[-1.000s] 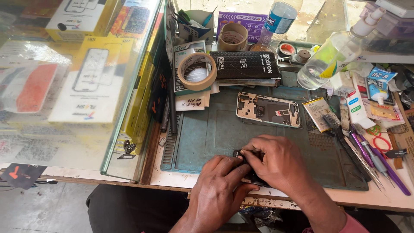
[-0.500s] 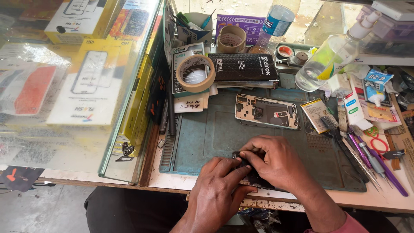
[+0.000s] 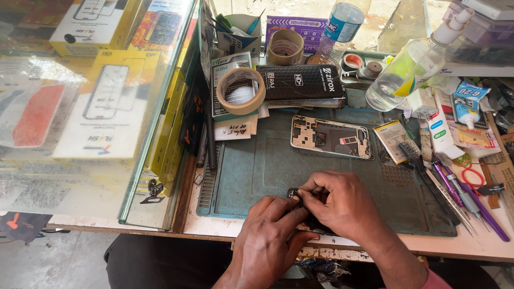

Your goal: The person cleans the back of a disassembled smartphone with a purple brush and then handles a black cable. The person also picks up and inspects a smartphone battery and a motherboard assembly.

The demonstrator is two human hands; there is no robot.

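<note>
Blue mat point(image 3: 257, 166): left hand point(image 3: 270, 241), right hand point(image 3: 342, 206) pinch mostly hidden dark phone part point(image 3: 293, 193)

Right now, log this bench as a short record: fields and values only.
Surface: blue-green rubber work mat on a cluttered bench
Left hand: fingers resting on a small dark device at the mat's near edge
Right hand: fingertips pinching at the same device from above
Behind the hands: opened phone frame with exposed insides
Far left of mat: beige roll of tape
Right edge: purple-handled tools, clear plastic squeeze bottle
</note>
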